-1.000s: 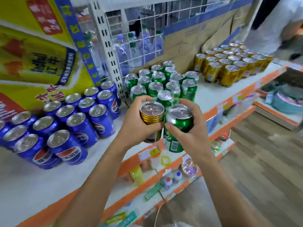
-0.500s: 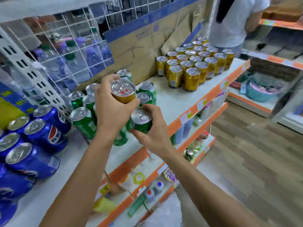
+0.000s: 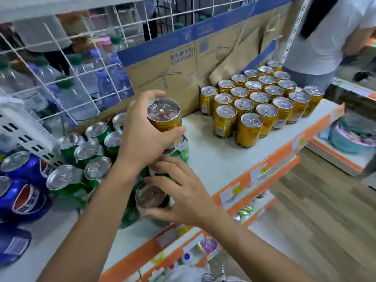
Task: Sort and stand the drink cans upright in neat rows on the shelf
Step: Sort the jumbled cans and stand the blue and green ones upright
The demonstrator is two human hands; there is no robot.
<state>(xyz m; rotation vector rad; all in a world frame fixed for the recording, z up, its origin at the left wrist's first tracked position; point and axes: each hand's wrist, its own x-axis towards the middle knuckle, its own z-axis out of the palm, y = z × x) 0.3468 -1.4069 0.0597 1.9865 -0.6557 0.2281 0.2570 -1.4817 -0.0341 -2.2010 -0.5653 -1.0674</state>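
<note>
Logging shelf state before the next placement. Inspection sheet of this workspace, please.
Surface: white shelf, orange front edge with price tags.
Job's things: gold can and green can, both held; gold cans upright in rows at right; green cans grouped at left; blue cans far left.
Clutter: cardboard against the back; small goods on lower shelves.
Hands: left hand fingers round gold can; right hand fingers round green can.
Cables: nothing seen.
Surroundings: bottles at back left; person far right; wood floor.
</note>
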